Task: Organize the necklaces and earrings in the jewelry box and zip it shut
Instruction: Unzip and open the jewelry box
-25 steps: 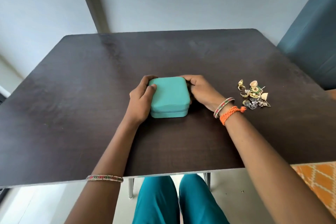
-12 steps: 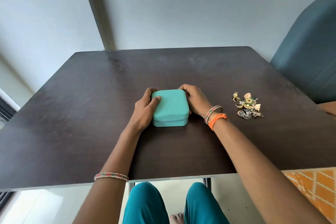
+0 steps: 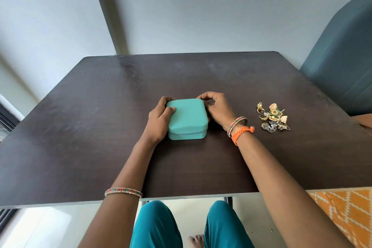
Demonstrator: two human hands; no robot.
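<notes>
Left hand wrapped over the left side of the small teal rounded-corner fabric jewelry box, thumb lying on the lid, fingers curled round the far left corner. Right hand cupped against the right side, fingertips bunched at the far right corner where half a second ago they lay flatter along the edge — probably hunting the zip pull, though no pull can be made out. Box itself unmoved between the pictures, zip seam closed all along the near face.

Meaning for the task: nothing packed yet, box to be unzipped first, opening step only just beginning.

Box sitting near the middle of the dark brown wooden tabletop, a little toward the near edge. Loose heap of gold and silver earrings and trinkets lying well apart to the right, nearer the right edge than the box — no clear necklace distinguishable in the tangle.

Room for moving: broad bare wood behind the box for the lid to fall open toward the far edge, and more to the left. Blue-grey upholstered chair back standing beyond the far right corner, clear of the hands.
</notes>
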